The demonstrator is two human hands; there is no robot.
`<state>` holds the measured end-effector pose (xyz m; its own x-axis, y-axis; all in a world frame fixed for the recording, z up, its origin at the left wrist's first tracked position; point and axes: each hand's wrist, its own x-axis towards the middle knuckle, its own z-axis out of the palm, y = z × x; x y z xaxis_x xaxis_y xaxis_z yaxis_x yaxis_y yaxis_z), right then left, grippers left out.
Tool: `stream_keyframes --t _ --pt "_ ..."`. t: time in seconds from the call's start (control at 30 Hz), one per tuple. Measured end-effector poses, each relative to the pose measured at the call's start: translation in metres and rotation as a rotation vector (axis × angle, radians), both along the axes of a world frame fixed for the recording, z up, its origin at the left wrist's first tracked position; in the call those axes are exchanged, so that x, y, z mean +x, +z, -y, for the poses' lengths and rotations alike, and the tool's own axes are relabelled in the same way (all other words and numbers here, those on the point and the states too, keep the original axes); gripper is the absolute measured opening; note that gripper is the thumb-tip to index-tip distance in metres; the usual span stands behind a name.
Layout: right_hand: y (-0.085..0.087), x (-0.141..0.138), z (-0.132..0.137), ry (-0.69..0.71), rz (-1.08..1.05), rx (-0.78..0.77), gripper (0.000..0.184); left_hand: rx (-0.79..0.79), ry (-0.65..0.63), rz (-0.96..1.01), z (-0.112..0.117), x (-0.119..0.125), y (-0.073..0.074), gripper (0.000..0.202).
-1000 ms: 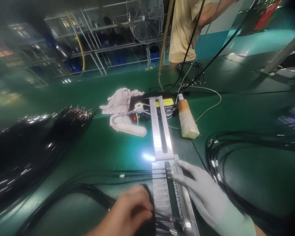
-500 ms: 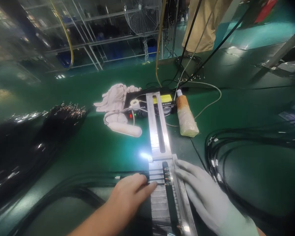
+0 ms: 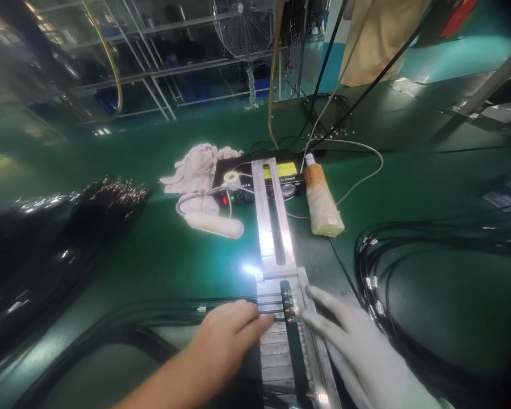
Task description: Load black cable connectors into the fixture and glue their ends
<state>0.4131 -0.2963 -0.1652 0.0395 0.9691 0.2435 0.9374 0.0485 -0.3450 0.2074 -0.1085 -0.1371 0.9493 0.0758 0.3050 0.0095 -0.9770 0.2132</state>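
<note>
The green table (image 3: 426,295) bears a metal jig (image 3: 276,339) and a "ZI DONG" box (image 3: 250,196).

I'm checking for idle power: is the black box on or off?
On, apparently: a red light and green light glow on the black box.

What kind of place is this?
Probably a factory workshop: there's a big fan, a coil of black cables on a green worktop, and a long, grooved metal fixture.

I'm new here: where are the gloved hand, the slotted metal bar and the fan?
Gloved hand (image 3: 363,336): head view, back of the hand.
Slotted metal bar (image 3: 264,227): head view, its left rail.
Fan (image 3: 243,31): head view, the wire guard.
</note>
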Motion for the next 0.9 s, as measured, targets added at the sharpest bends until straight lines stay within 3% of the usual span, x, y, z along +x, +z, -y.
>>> stream_keyframes --t 0.13,0.33,0.5,0.67,0.73,0.83,0.9 --pt "-0.007 -0.003 -0.004 0.029 0.013 -0.013 0.064 -0.125 0.015 -0.008 0.001 -0.004 -0.007 0.032" --pt "-0.008 -0.001 -0.005 0.047 -0.067 0.009 0.069 -0.105 0.244 0.095 0.010 -0.018 -0.025 0.037" --pt "-0.003 0.002 -0.007 0.075 -0.114 0.054 0.067 -0.041 0.158 -0.045 0.018 -0.027 -0.023 0.043" --pt "0.006 0.002 -0.009 0.078 -0.116 0.132 0.060 -0.461 0.044 -0.092 0.039 -0.035 -0.007 0.020" --pt "0.008 0.002 -0.009 0.081 -0.117 0.145 0.056 -0.627 0.054 -0.143 0.042 -0.039 0.000 0.007" --pt "0.008 0.003 -0.008 0.079 -0.133 0.132 0.052 -0.771 0.128 -0.264 0.039 -0.040 0.008 0.013" --pt "0.007 0.004 -0.007 0.082 -0.144 0.110 0.052 -0.777 0.126 -0.244 0.040 -0.037 0.008 0.011"
